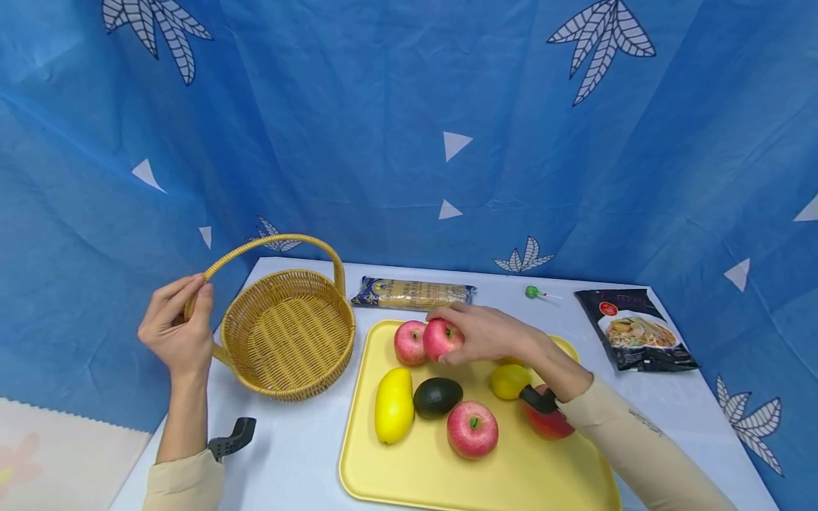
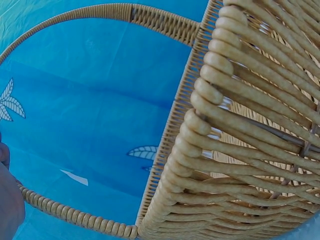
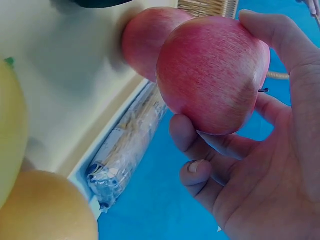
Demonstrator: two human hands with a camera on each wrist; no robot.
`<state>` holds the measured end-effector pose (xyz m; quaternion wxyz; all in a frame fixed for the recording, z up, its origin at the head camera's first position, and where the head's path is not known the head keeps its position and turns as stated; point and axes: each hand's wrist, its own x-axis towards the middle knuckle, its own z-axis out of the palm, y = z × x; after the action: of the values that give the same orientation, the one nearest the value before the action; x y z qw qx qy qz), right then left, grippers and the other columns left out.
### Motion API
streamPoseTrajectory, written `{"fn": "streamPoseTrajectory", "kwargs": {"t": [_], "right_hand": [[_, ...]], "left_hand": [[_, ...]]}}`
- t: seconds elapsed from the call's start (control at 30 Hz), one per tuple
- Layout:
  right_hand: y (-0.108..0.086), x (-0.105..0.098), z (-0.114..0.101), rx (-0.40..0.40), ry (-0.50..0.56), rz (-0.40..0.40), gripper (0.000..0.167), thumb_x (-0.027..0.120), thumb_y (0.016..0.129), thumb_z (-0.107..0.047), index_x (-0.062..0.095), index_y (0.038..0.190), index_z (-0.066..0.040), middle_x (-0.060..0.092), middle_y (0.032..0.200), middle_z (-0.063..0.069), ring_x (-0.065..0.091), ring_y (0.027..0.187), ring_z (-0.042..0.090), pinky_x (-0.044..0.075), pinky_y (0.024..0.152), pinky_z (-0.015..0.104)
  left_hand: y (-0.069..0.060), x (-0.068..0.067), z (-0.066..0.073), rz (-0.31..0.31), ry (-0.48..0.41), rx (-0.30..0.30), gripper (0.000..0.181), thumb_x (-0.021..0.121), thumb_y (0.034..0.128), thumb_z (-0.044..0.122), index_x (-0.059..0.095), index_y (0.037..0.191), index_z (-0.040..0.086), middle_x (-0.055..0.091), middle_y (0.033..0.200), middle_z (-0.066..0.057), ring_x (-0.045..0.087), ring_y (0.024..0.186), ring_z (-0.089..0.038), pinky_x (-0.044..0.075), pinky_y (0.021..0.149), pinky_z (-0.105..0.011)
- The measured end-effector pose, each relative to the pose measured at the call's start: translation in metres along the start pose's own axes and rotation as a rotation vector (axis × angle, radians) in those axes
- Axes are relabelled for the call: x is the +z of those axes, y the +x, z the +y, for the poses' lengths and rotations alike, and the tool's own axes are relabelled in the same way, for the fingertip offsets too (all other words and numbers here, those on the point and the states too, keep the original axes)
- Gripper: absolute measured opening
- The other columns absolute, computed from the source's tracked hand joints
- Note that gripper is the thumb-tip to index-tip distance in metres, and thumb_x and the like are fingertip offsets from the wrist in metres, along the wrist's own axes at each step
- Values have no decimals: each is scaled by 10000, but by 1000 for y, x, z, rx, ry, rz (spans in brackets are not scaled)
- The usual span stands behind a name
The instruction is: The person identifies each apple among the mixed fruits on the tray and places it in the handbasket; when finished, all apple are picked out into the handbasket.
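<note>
My left hand (image 1: 181, 323) grips the arched handle of a wicker basket (image 1: 290, 387) at the left of the table. No fruit shows inside the basket, whose woven side (image 2: 240, 165) fills much of the left wrist view. Over the far part of a yellow tray (image 1: 409, 493), my right hand (image 1: 486, 332) holds a red apple (image 3: 210, 75) between thumb and fingers. Just beside it, a second apple (image 1: 410, 343) sits on the tray. A yellow mango (image 1: 394, 406), a dark avocado (image 1: 437, 397), another apple (image 1: 472, 430) and a lemon (image 1: 510, 382) lie nearer.
Behind the tray lies a clear pack of noodles (image 1: 415, 293). A green lollipop (image 1: 532, 292) and a black food packet (image 1: 635, 330) are at the back right. Partly under my right forearm is a red fruit (image 1: 551, 422). A blue curtain (image 1: 396, 142) hangs behind the table.
</note>
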<state>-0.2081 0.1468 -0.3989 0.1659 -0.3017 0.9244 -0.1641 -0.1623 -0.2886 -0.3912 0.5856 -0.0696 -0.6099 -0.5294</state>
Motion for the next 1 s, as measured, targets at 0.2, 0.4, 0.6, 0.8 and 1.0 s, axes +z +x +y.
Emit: {"fn": "streamPoseTrajectory", "kwargs": {"t": [0.2,0.4,0.6,0.8,1.0], "right_hand": [[7,-1,-6,-33,7,5,748,771,765,-536,506,1433,-330,571,1298,-24,585,1033,133,569,796,310],[15,-2,-12,-83,-13,26,730,751,782,-556,499,1434,-348,562,1312,-3,590,1011,135,550,793,290],[24,-5,-20,-112,-31,31,696,730,799,-561,490,1428,-382,552,1315,-6,573,1030,126,544,776,266],[32,-7,-28,-153,-38,38,698,711,811,-585,486,1438,-376,544,1358,8,567,1056,133,541,791,276],[43,-7,-39,-167,-16,28,690,692,817,-595,466,1443,-415,510,1410,-7,567,1087,131,548,818,287]], "left_hand": [[0,1,-1,5,-12,7,145,803,789,-66,751,903,-138,755,936,-130,687,864,-133,543,739,-142],[0,0,-1,10,-19,5,134,783,772,-117,750,899,-141,757,929,-130,691,855,-131,548,741,-141],[0,1,-1,9,-24,-2,131,779,775,-121,750,901,-141,755,932,-143,693,855,-129,550,743,-141],[0,0,-1,4,-20,-16,131,772,780,-128,760,910,-121,756,939,-136,694,855,-139,556,755,-143],[0,0,-1,5,-27,-19,143,766,775,-144,767,913,-106,756,937,-144,701,848,-148,560,758,-144]]}}
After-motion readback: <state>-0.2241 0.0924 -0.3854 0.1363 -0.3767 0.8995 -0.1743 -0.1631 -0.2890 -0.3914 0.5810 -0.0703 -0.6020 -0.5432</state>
